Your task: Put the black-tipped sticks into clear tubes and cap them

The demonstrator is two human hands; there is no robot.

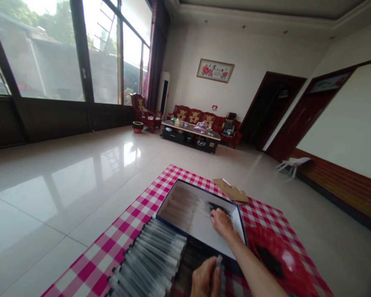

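Note:
My left hand (206, 277) is closed at the bottom of the view, with the end of a translucent pen-like tube (219, 260) showing between thumb and fingers. My right hand (221, 222) reaches into a shallow, dark-blue-rimmed box (200, 240), fingers pinched beside small black pieces (218, 206). Whether it grips one is hidden. Slim brownish-grey sticks (177, 204), blurred, line the box's left part. Left of my left hand lies a row of several clear pen-like tubes (154, 251) with dark ends.
A pink-and-white checked cloth (136, 208) covers the table. Torn cardboard (233, 192) lies behind the box. A red plastic bag (284, 260) with dark contents sits at the right. Farther off stand a coffee table (188, 138), a red wooden sofa (193, 115) and a white chair (293, 163).

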